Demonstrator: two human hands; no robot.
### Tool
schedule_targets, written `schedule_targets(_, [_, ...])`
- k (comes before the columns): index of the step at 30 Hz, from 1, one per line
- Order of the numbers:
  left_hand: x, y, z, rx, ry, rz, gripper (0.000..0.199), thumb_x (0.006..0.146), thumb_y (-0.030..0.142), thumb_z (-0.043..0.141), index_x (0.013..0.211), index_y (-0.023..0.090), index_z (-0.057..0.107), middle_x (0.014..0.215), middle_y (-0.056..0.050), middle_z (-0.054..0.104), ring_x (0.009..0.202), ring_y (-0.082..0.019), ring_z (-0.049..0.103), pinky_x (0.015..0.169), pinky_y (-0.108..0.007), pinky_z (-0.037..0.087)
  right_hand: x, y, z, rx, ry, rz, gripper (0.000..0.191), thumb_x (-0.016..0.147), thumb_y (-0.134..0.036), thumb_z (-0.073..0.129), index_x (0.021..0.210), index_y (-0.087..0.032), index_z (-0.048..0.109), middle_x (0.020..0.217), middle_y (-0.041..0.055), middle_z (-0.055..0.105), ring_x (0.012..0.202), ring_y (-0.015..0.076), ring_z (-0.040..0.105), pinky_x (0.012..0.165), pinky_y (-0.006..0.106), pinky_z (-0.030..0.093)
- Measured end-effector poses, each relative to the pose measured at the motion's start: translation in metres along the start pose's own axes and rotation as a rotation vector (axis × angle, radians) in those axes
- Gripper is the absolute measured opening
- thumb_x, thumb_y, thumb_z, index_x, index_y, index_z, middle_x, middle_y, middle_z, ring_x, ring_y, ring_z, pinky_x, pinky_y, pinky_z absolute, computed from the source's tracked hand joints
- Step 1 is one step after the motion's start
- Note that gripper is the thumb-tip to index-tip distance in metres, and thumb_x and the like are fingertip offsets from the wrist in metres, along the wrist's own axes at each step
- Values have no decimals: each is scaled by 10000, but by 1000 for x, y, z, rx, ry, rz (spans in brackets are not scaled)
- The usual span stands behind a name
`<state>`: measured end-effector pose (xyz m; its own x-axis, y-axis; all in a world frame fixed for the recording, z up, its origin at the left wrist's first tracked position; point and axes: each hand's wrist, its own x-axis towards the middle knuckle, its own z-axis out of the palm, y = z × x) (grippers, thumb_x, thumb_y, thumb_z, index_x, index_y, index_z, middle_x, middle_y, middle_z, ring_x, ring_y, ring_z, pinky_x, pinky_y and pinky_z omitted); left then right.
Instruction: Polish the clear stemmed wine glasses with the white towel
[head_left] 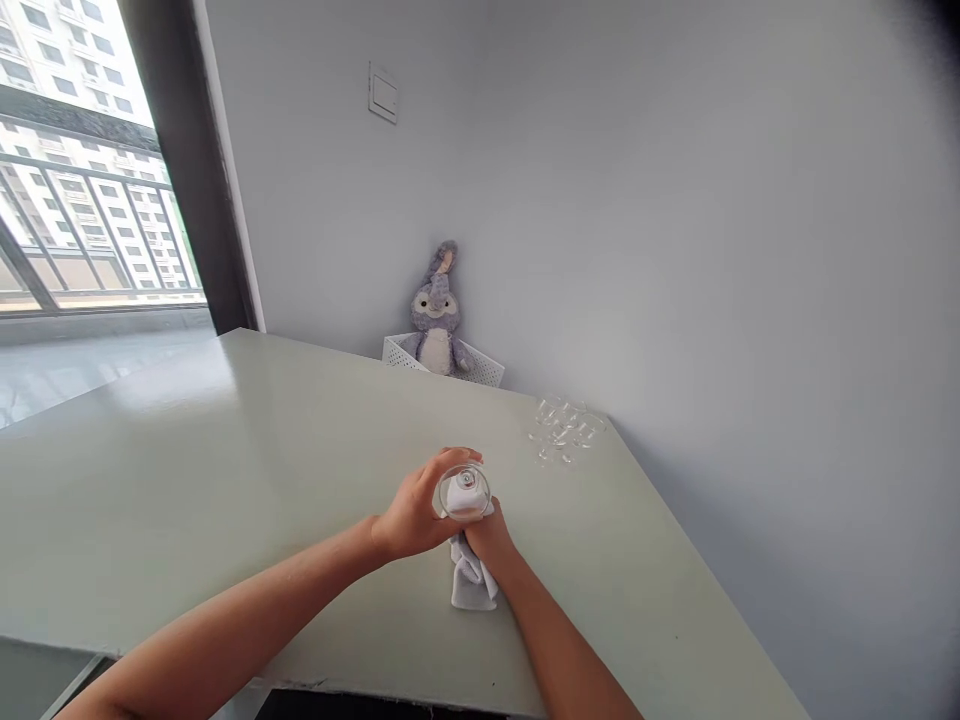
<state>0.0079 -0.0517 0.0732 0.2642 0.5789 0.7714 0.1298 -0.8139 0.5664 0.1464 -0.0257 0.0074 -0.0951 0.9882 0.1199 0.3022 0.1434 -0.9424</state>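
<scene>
A clear drinking glass (453, 506) is in front of me, its round rim turned up toward my view. My left hand (420, 508) curls around the glass from the left, thumb on the near side and fingers on the far side. Below and behind it, my right hand (489, 535) is closed on a white cloth (474, 588). The cloth bunches up behind the glass and its loose end hangs toward me. Most of the right fingers are hidden by the glass, the cloth and my left hand. Whether the right hand also grips the glass's lower part, I cannot tell.
Several clear glasses (562, 428) stand close together at the back right of the pale table (315, 440). Past the far edge, a plush rabbit (436, 325) sits in a white perforated basket (486, 368). Grey walls meet behind it, and a window is at left.
</scene>
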Motion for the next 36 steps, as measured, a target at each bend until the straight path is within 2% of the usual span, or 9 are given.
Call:
schedule_targets(5, [-3, -5, 0, 179, -37, -96, 582, 710, 194, 604, 1220, 239, 328, 1169, -94, 527, 1044, -198, 533, 847, -352, 461, -7, -15, -29, -397, 277, -318, 246, 766, -243, 433, 966, -187, 566, 858, 54, 546, 836, 198, 486, 740, 335, 391])
schedule_targets(9, [-1, -5, 6, 244, -89, -204, 588, 692, 226, 619, 1207, 265, 338, 1176, -66, 532, 1079, -210, 518, 899, -371, 427, -14, -25, -28, -481, 168, -482, 227, 752, -259, 482, 949, -194, 573, 823, 48, 545, 791, 199, 483, 720, 339, 388])
schedule_targets(13, [4, -6, 18, 147, -146, -276, 623, 706, 245, 616, 1241, 285, 301, 1221, -54, 501, 1078, -192, 524, 879, -340, 437, -13, -23, -18, -334, 151, -361, 171, 766, -259, 488, 893, -217, 593, 814, 47, 594, 771, 197, 515, 702, 313, 389])
schedule_targets(16, [5, -12, 21, 170, -247, -274, 732, 725, 298, 609, 1329, 282, 197, 1311, -84, 422, 1181, -222, 434, 926, -368, 397, -6, -15, -26, -235, 146, -256, 170, 781, -301, 487, 891, -240, 602, 831, 24, 624, 731, 179, 548, 691, 289, 396])
schedule_targets(21, [-12, -30, 6, 399, -356, -365, 729, 760, 379, 555, 1367, 301, 160, 1363, -64, 348, 1215, -252, 372, 933, -392, 375, 10, 9, -85, -283, 335, -174, 288, 782, -419, 473, 869, -194, 631, 924, 65, 650, 815, 204, 573, 770, 308, 391])
schedule_targets(24, [-30, -48, -3, 496, -353, -388, 594, 806, 350, 488, 1341, 296, 234, 1335, -42, 382, 1197, -223, 386, 956, -380, 353, 13, 33, -128, -345, 474, -6, 366, 751, -480, 477, 862, -165, 626, 801, 74, 660, 746, 218, 577, 727, 316, 396])
schedule_targets(27, [-44, -63, -5, 553, -380, -402, 505, 812, 346, 474, 1292, 270, 335, 1295, -40, 425, 1189, -218, 386, 973, -378, 334, 13, 54, -157, -402, 530, 130, 363, 738, -492, 458, 783, -169, 619, 689, 55, 646, 654, 208, 564, 644, 298, 388])
schedule_targets(30, [-49, -71, -3, 572, -423, -413, 453, 807, 346, 478, 1246, 258, 407, 1265, -40, 456, 1178, -220, 395, 974, -380, 331, 16, 68, -169, -423, 555, 177, 332, 720, -481, 467, 712, -180, 608, 662, 58, 639, 623, 206, 556, 597, 288, 372])
schedule_targets(36, [-49, -73, -5, 564, -421, -436, 404, 821, 365, 451, 1212, 267, 458, 1248, -37, 476, 1148, -211, 427, 947, -369, 362, 37, 78, -171, -441, 575, 210, 297, 708, -449, 472, 712, -189, 614, 674, 61, 643, 638, 202, 563, 577, 272, 362])
